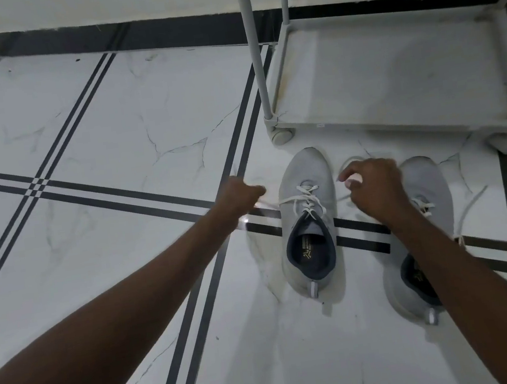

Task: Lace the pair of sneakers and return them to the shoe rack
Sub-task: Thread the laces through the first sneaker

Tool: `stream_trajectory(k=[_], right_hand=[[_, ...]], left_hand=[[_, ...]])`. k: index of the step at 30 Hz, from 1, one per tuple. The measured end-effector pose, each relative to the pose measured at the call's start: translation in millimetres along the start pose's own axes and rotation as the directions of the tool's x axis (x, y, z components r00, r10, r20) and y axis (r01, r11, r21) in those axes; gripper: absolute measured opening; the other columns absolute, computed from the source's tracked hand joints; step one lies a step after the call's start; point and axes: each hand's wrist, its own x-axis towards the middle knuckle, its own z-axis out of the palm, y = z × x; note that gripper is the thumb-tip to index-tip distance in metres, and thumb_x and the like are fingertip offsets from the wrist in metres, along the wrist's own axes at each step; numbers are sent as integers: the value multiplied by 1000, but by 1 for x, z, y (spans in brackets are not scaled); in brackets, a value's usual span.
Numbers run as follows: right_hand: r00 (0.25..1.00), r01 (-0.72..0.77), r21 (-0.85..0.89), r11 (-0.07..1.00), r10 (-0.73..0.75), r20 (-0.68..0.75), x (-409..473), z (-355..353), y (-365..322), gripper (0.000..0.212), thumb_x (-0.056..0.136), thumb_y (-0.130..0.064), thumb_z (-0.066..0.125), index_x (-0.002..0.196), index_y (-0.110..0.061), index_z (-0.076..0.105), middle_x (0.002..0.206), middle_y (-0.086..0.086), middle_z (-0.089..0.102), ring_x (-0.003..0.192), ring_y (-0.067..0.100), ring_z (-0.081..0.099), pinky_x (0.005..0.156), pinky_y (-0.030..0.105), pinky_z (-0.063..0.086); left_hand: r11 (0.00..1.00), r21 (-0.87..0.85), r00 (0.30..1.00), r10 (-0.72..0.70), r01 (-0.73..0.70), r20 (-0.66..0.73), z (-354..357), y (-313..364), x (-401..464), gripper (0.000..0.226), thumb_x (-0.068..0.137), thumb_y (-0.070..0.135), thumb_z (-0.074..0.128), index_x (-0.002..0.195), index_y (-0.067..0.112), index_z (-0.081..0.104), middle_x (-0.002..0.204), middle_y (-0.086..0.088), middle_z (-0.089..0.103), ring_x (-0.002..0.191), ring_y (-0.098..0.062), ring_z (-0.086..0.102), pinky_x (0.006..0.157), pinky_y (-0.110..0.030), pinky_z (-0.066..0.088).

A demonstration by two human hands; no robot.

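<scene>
Two light grey sneakers stand on the floor, toes toward the rack. The left sneaker (308,216) has a white lace (308,199) crossed through its upper eyelets. My left hand (239,195) is fisted on one lace end, pulled out to the left. On the other side, my right hand (374,190) pinches the other lace end, drawn to the right. The right sneaker (429,188) is partly hidden under my right forearm; its loose lace (470,206) trails over the floor.
A white wheeled shoe rack (397,121) stands just beyond the sneakers, its bottom shelf bare, with an upright post (254,46) at its left corner. White marble floor tiles with dark stripes (117,196) spread to the left; a dark skirting runs along the wall.
</scene>
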Motion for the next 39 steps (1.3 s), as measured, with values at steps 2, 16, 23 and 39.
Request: stream_trajectory(k=[2,16,23,39], right_hand=[[994,65,168,984,-79,76,-9,9,-5,21,83,-6,67,88,-25,73,94,3,69,80,17,60,66,19,39],[992,1,325,946,-41,117,-21,37,-14,16,77,-5,68,82,-20,70,71,-5,67,67,12,62,60,21,47],[927,285,28,958,-283,247,3,3,-10,6,74,-7,78,76,-13,77,68,0,65,68,15,60,62,20,39],[929,310,-427,849,-175,327,-22,12,30,17,77,-2,61,69,-17,59,72,2,54,65,21,47,59,27,32]], left_hand=[[906,268,945,313,-327,94,14,5,-3,51,86,29,72,131,10,56,120,-7,65,106,-23,64,86,-29,49],[743,389,825,557,-545,93,59,1,-2,14,79,16,75,92,13,72,92,-7,75,84,-26,69,75,-37,55],[392,617,644,721,-683,254,18,14,-6,16,83,5,68,93,17,72,91,-2,68,74,-18,63,64,-31,51],[387,681,748,552,-622,369,12,-59,-17,17,88,-2,52,82,12,59,86,-6,57,70,-25,60,56,-36,45]])
